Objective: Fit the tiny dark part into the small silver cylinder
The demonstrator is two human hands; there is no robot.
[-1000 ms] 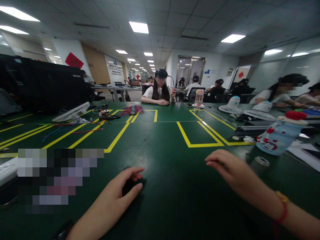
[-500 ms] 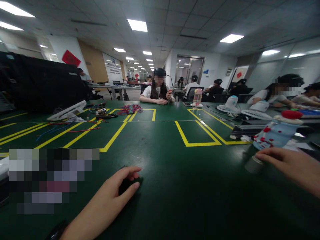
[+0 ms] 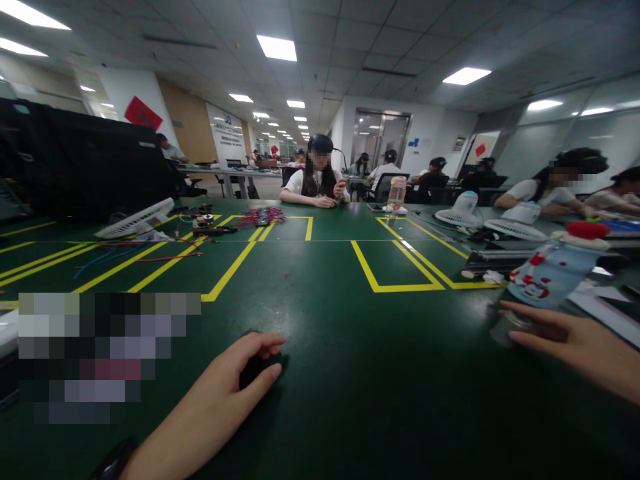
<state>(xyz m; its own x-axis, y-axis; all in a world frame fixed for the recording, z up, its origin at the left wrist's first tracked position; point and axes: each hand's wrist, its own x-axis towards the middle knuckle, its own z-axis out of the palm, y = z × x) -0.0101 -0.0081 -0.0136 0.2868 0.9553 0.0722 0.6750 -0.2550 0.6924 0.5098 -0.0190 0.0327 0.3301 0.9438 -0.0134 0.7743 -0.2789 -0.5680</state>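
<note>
My left hand (image 3: 225, 393) rests on the green table mat (image 3: 350, 347) at the lower middle, its fingers curled around a small black object (image 3: 255, 371) that is mostly hidden under them. My right hand (image 3: 565, 343) is at the right edge, with thumb and fingers closed on a small grey cylinder (image 3: 506, 327) that stands on the mat. Just behind that cylinder lies a light blue bottle with red marks and a red cap (image 3: 553, 267), tilted on its side.
Yellow tape lines (image 3: 395, 267) mark boxes on the mat. A white fan (image 3: 135, 223), loose wires (image 3: 263, 217) and small parts lie far left. More fans (image 3: 517, 227) and a clear bottle (image 3: 397, 197) stand at the back right. Other people sit across the table.
My right hand swung from the middle of the mat out to the right and closed on the grey cylinder. My left hand stayed on the black object.
</note>
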